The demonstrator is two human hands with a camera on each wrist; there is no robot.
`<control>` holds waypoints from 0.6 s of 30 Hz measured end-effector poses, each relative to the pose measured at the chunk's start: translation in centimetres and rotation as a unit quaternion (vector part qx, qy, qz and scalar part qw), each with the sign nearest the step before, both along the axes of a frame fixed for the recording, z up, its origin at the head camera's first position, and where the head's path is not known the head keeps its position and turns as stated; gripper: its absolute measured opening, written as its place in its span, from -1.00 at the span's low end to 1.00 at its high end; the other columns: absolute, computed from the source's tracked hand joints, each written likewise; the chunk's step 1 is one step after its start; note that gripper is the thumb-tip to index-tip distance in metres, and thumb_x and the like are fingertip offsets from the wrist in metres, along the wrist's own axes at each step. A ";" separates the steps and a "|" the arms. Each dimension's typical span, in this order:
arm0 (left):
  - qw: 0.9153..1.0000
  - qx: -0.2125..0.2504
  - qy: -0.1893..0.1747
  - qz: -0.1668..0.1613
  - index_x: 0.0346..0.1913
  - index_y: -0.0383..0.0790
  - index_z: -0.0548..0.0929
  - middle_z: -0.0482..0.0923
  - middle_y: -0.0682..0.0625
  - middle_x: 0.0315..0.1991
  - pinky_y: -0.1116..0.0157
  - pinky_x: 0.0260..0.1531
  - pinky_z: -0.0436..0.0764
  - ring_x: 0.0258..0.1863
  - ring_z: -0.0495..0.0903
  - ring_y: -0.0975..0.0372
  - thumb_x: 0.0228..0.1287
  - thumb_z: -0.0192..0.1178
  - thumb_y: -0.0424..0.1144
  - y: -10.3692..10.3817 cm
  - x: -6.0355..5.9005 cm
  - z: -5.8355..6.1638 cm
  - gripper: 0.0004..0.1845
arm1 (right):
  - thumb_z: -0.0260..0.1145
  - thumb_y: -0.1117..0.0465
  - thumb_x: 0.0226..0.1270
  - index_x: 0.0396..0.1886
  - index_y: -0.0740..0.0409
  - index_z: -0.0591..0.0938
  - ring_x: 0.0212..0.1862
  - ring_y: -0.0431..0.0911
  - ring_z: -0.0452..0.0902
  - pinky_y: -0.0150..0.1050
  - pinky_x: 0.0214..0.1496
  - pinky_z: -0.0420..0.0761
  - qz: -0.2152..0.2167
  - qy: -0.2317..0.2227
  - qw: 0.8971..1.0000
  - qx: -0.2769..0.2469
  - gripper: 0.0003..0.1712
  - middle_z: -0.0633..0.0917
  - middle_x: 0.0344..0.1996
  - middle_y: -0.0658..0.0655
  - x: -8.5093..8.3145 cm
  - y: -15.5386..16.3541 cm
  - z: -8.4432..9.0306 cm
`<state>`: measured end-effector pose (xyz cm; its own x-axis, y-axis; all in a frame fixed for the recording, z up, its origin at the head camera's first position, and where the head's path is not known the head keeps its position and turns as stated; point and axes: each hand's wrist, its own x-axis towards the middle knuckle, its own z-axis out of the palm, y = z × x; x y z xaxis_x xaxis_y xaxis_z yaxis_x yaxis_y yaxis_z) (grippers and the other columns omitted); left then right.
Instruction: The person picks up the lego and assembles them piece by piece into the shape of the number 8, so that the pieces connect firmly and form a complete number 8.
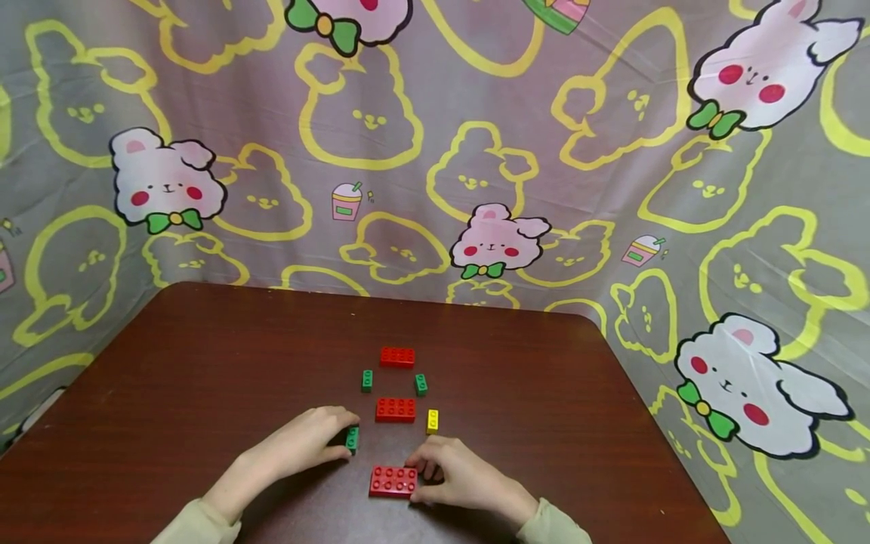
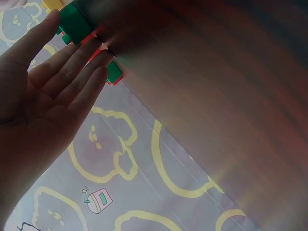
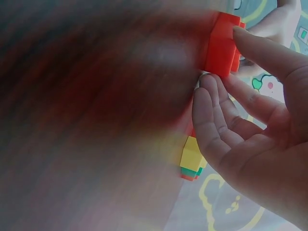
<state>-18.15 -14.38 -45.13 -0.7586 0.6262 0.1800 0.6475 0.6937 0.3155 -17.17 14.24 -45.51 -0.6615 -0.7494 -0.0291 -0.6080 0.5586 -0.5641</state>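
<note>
My left hand [image 1: 299, 442] pinches a green two-stud toy brick [image 1: 351, 439] lengthwise, thumb at its near end and fingers at its far end. The left wrist view shows the thumb tip against this green brick [image 2: 74, 23]. To its right, my right hand [image 1: 462, 476] holds the right end of a red eight-stud brick [image 1: 393, 482] at the near front of the table. In the right wrist view, thumb and index finger span that red brick [image 3: 222, 45], while the other fingers curl below it. Both bricks sit studs up, apart from each other.
Beyond the hands lie a red brick [image 1: 396, 410] and a yellow brick [image 1: 433, 421]. Farther back are two green bricks, one left [image 1: 367, 380] and one right [image 1: 421, 384], then another red brick [image 1: 397, 357]. A patterned curtain [image 1: 408, 181] hangs behind the brown table [image 1: 204, 340].
</note>
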 end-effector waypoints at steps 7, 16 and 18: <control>1.000 0.000 0.014 -0.005 -0.07 -0.29 0.67 0.66 0.04 -0.26 0.30 -0.28 0.63 -0.29 0.60 0.32 0.11 0.45 -0.19 0.0 0.0 -0.1 -0.64 | 0.51 0.09 0.17 -0.09 0.07 0.70 -0.31 -0.44 0.47 -0.58 -0.28 0.54 0.007 0.021 1.000 -0.001 -0.67 0.65 -0.31 -0.07 0.1 0.0 0.0; 1.000 0.003 0.022 -0.013 -0.16 -0.25 0.69 0.63 0.08 -0.32 0.33 -0.31 0.62 -0.32 0.58 0.36 0.11 0.45 -0.22 0.0 -0.2 -0.1 -0.73 | 0.51 0.08 0.17 -0.11 0.06 0.70 -0.31 -0.43 0.46 -0.59 -0.29 0.52 0.004 0.027 1.000 0.006 -0.68 0.66 -0.31 -0.07 0.3 -0.1 0.0; 1.000 0.002 0.022 -0.013 -0.16 -0.24 0.69 0.62 0.09 -0.33 0.33 -0.31 0.61 -0.34 0.55 0.38 0.11 0.45 -0.23 0.0 -0.2 0.0 -0.74 | 0.51 0.07 0.17 -0.11 0.05 0.70 -0.32 -0.43 0.46 -0.58 -0.29 0.52 0.002 0.026 1.000 0.005 -0.68 0.65 -0.31 -0.08 0.3 -0.1 0.1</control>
